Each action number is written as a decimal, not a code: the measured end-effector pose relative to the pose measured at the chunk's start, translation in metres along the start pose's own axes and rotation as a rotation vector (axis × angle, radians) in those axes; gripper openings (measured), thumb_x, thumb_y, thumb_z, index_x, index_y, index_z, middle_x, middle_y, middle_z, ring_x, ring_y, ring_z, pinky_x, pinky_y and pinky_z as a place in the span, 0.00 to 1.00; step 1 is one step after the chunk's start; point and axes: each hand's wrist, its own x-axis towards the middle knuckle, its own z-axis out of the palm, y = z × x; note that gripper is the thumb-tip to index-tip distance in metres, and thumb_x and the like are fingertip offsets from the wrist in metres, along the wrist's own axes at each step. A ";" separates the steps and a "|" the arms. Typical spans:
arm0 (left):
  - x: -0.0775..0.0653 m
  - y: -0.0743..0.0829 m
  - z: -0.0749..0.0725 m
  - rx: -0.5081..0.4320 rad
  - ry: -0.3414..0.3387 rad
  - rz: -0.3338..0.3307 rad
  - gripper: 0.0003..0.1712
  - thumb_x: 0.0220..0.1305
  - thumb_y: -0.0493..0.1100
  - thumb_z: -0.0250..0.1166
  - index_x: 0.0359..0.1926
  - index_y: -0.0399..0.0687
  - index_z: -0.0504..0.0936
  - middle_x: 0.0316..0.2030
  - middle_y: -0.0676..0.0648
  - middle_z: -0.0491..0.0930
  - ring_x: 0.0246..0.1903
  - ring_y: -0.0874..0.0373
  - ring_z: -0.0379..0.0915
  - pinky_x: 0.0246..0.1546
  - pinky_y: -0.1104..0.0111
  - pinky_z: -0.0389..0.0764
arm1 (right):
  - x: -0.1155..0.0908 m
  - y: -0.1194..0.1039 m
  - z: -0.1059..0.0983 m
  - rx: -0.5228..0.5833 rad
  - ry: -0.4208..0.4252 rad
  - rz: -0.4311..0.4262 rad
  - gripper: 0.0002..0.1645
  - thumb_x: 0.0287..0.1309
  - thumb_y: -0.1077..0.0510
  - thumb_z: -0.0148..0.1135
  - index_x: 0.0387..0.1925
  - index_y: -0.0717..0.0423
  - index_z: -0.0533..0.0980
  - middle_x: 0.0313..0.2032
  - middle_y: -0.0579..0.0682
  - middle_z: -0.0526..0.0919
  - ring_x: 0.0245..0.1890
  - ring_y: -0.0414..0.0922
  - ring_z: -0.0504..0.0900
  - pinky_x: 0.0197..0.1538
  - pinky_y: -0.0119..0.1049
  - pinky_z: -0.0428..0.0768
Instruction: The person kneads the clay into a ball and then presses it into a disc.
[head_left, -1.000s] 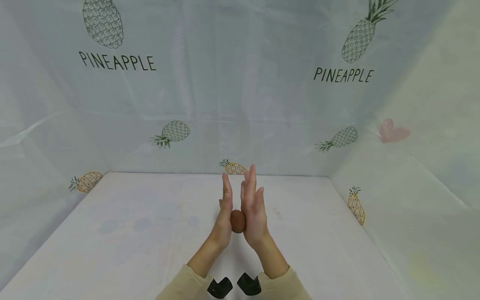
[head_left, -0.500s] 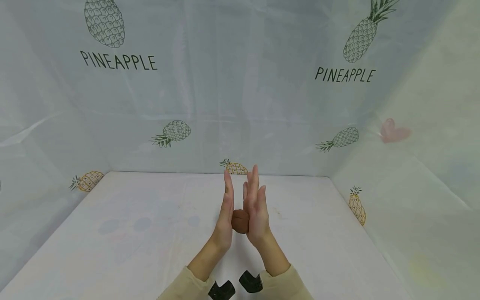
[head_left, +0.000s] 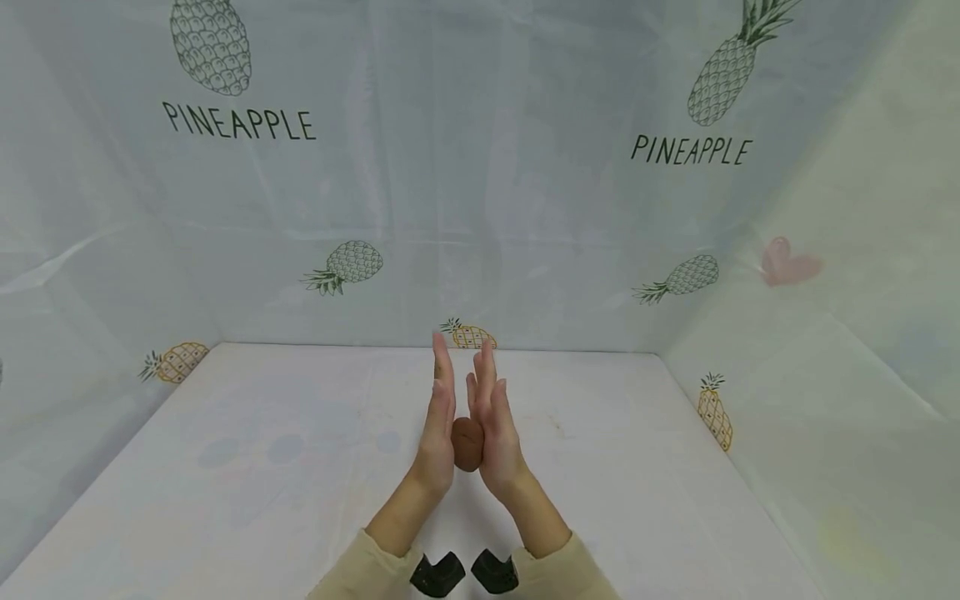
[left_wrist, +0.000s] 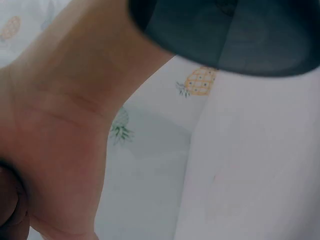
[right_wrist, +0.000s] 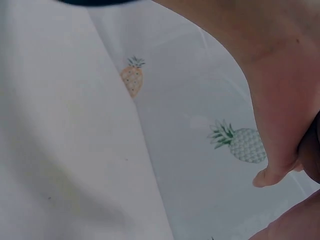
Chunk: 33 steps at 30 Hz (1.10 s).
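A brown lump of clay (head_left: pixel 467 444), roughly round with a crease on its near side, sits between my two palms in the head view. My left hand (head_left: pixel 437 442) presses it from the left, its fingers straight and pointing up and away. From the other side my right hand (head_left: pixel 498 446) presses with straight fingers too. The clay is held above the table. In the left wrist view only part of the lump (left_wrist: pixel 11 200) shows at the lower left, against the palm. At the right edge of the right wrist view, the dark lump (right_wrist: pixel 312 150) is partly cut off.
Under the hands lies a white-covered table (head_left: pixel 262 483) with faint stains. A pale curtain (head_left: pixel 480 192) printed with pineapples encloses it at the back and sides. Black camera mounts (head_left: pixel 438 575) sit at both wrists, by the cream sleeves (head_left: pixel 367 571).
Both hands and the clay shifted slightly right, then back left. The palms slid against each other, and the lump turned between them, its crease showing differently.
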 end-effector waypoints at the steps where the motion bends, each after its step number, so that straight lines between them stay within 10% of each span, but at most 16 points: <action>1: 0.001 0.000 -0.002 0.003 0.006 0.002 0.38 0.82 0.65 0.24 0.85 0.69 0.25 0.83 0.65 0.21 0.82 0.63 0.12 0.77 0.38 0.18 | 0.000 0.000 0.001 -0.005 -0.008 -0.002 0.40 0.80 0.30 0.12 0.85 0.32 0.25 0.85 0.43 0.24 0.85 0.54 0.26 0.82 0.59 0.25; 33: 0.001 -0.007 0.001 0.099 -0.008 -0.048 0.37 0.83 0.63 0.22 0.84 0.68 0.23 0.83 0.66 0.19 0.81 0.63 0.10 0.74 0.39 0.10 | -0.003 -0.012 0.006 -0.049 0.055 -0.053 0.37 0.81 0.33 0.13 0.85 0.27 0.28 0.84 0.35 0.25 0.84 0.52 0.24 0.80 0.61 0.23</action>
